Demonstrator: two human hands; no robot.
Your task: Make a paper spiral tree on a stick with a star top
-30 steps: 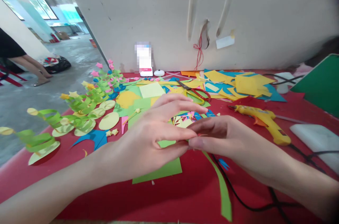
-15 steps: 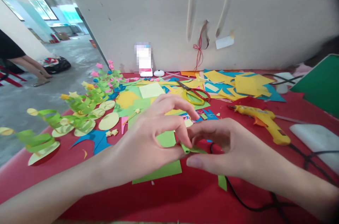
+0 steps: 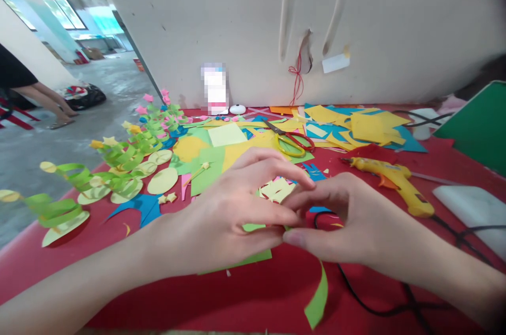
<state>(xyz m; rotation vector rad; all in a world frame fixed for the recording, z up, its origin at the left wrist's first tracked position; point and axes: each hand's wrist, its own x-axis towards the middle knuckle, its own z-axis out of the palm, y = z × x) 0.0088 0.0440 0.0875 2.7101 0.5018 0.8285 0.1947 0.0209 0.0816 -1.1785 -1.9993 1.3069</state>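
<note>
My left hand (image 3: pixel 245 208) and my right hand (image 3: pixel 342 221) meet fingertip to fingertip over the table's near half. Between them they pinch a light green paper strip (image 3: pixel 317 298), whose loose end curls down below my right hand. Its other end is mostly covered by my fingers. Under my left hand lies a green paper sheet (image 3: pixel 256 258), partly hidden. Just behind the hands are pale yellow paper strips (image 3: pixel 275 190) and a cut blue paper scrap (image 3: pixel 314 171).
Paper plants with curled green strips (image 3: pixel 118 150) line the left edge. Scissors (image 3: pixel 292 142) rest among coloured paper behind my hands. A yellow glue gun (image 3: pixel 395 182) with a black cord lies right. A phone (image 3: pixel 215 89) leans on the back board. A person's legs (image 3: pixel 53 97) show far left.
My left hand has shifted right, its fingers closing in against my right fingertips. The rolled end of the green strip has become hidden, and its tail now hangs lower and further left.
</note>
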